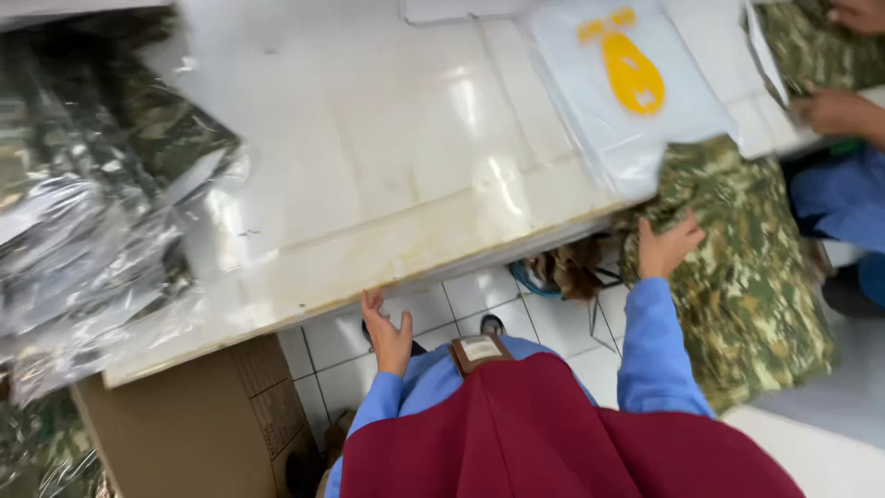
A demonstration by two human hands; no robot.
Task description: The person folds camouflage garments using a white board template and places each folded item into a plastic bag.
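Head view: the right hand, open with fingers spread, is pressed on the camouflage fabric stack hanging off the tabletop edge at four o'clock; the left hand, open and empty, is held under that edge. Unsupported fabric could be dragged to the floor by its weight.

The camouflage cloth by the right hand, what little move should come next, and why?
Probably closing the right hand on the camouflage cloth and lifting it toward the white table. The open fingers already rest on the cloth, which hangs below the table edge, while the left hand is empty by the near edge.
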